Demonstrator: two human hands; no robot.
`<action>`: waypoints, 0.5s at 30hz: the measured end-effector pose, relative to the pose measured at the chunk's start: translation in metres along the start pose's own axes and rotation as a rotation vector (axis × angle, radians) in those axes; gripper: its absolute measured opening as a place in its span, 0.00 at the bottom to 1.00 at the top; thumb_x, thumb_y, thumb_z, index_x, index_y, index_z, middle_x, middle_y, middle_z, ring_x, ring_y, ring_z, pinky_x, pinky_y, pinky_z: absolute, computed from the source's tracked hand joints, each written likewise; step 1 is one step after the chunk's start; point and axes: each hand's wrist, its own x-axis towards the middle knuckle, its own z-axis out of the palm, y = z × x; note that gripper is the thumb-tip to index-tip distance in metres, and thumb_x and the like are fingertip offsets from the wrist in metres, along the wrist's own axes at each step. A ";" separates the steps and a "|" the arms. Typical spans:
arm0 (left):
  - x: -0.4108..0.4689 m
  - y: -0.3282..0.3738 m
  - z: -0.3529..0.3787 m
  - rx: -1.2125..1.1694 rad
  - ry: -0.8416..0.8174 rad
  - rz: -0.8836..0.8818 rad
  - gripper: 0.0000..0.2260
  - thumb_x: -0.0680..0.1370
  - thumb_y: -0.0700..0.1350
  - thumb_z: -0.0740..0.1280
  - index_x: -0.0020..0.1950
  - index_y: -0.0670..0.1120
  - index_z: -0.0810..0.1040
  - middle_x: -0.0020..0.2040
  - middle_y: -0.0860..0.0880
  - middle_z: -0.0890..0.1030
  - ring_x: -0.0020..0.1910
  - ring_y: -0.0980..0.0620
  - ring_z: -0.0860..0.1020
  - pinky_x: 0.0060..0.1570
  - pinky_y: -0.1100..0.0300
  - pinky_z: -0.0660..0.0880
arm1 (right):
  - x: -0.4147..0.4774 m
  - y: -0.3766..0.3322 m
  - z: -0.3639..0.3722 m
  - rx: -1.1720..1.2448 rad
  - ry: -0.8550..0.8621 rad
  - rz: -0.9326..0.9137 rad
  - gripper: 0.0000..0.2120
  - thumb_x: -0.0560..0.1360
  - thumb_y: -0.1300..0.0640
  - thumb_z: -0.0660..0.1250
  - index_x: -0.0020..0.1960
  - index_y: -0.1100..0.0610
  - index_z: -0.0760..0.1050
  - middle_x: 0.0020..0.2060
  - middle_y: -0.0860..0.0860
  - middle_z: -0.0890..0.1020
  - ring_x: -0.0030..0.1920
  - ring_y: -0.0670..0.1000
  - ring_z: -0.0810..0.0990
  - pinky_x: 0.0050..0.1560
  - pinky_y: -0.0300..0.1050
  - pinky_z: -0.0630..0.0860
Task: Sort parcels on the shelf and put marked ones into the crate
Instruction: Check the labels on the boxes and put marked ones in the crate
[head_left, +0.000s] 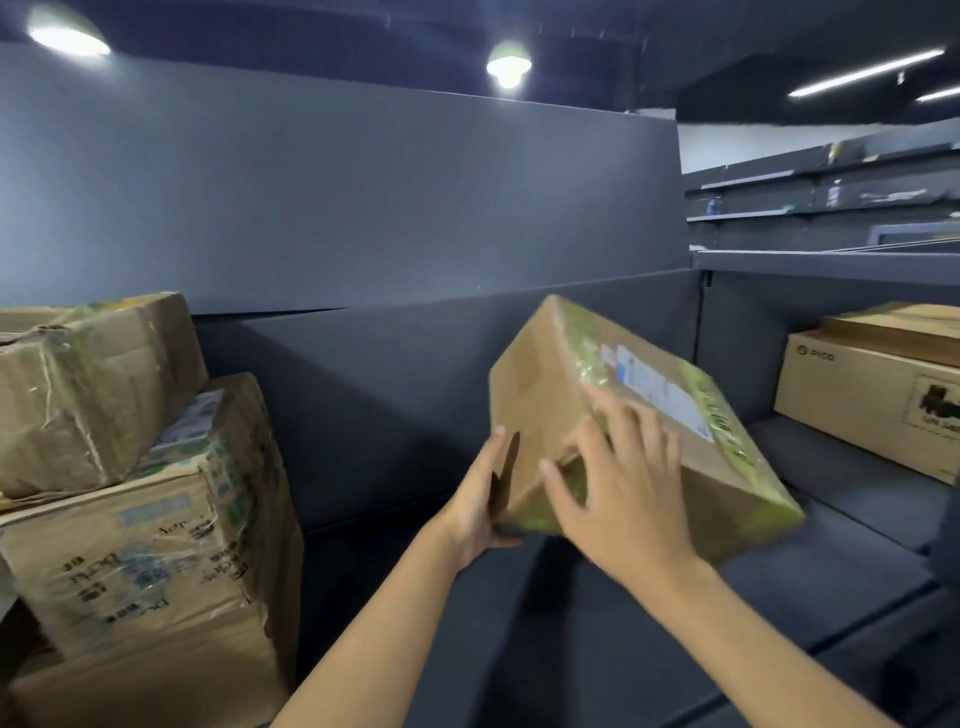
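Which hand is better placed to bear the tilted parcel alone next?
Left, probably. The left hand holds the low near corner of the parcel, thumb on its end, while the right hand only lies spread on the top face beside the label.

"PICO" printed on right carton (852, 395).
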 end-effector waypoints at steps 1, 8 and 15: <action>-0.002 0.001 -0.001 -0.070 -0.024 0.026 0.30 0.73 0.71 0.53 0.67 0.55 0.73 0.62 0.49 0.80 0.61 0.46 0.78 0.62 0.42 0.72 | -0.009 -0.005 0.000 0.018 0.007 -0.030 0.12 0.71 0.45 0.62 0.40 0.54 0.72 0.62 0.52 0.76 0.57 0.59 0.75 0.51 0.55 0.71; -0.013 -0.010 -0.034 -0.297 0.263 -0.024 0.26 0.71 0.71 0.58 0.50 0.50 0.76 0.51 0.46 0.79 0.54 0.44 0.76 0.57 0.45 0.71 | -0.076 -0.003 0.005 0.165 0.082 -0.252 0.10 0.69 0.54 0.70 0.37 0.53 0.68 0.51 0.51 0.79 0.48 0.56 0.77 0.46 0.52 0.70; -0.014 -0.007 -0.047 -0.002 0.237 0.106 0.35 0.57 0.76 0.67 0.61 0.68 0.68 0.67 0.52 0.69 0.65 0.47 0.69 0.62 0.39 0.70 | -0.112 -0.008 0.009 0.231 0.132 -0.243 0.09 0.68 0.58 0.69 0.46 0.51 0.72 0.57 0.45 0.75 0.57 0.52 0.74 0.58 0.47 0.67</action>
